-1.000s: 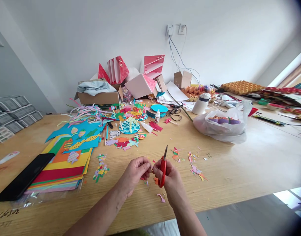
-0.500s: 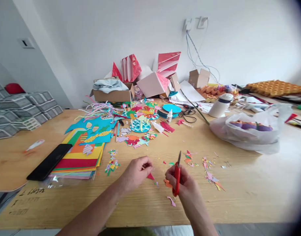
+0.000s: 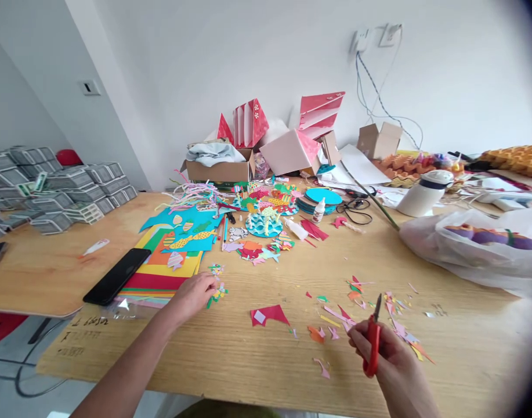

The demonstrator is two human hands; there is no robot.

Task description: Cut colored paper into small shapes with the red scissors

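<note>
My left hand [image 3: 195, 295] is at a small heap of tiny cut paper pieces [image 3: 221, 291], beside the stack of coloured paper. Its fingers are pinched together, and whatever may be between them is too small to make out. My right hand [image 3: 390, 351] grips red-handled scissors [image 3: 372, 348], the blades pointing up and away. Close to its fingertips lies a pink paper strip [image 3: 344, 315]; I cannot tell whether they touch it. Between the hands, a dark pink paper offcut [image 3: 274, 314] has a small lilac square [image 3: 260, 317] on it.
Paper scraps [image 3: 400, 325] lie around the scissors. A black phone [image 3: 118, 276] overlaps the coloured sheets [image 3: 156, 283]. Farther back are paper fish cutouts [image 3: 252, 251], a glue bottle [image 3: 319, 210] and blue discs [image 3: 322, 197]. A plastic bag [image 3: 444, 258] is at right.
My left hand has moved left from the middle of the table to the small heap, uncovering the dark pink offcut. The right hand still holds the scissors. The view has turned left.
</note>
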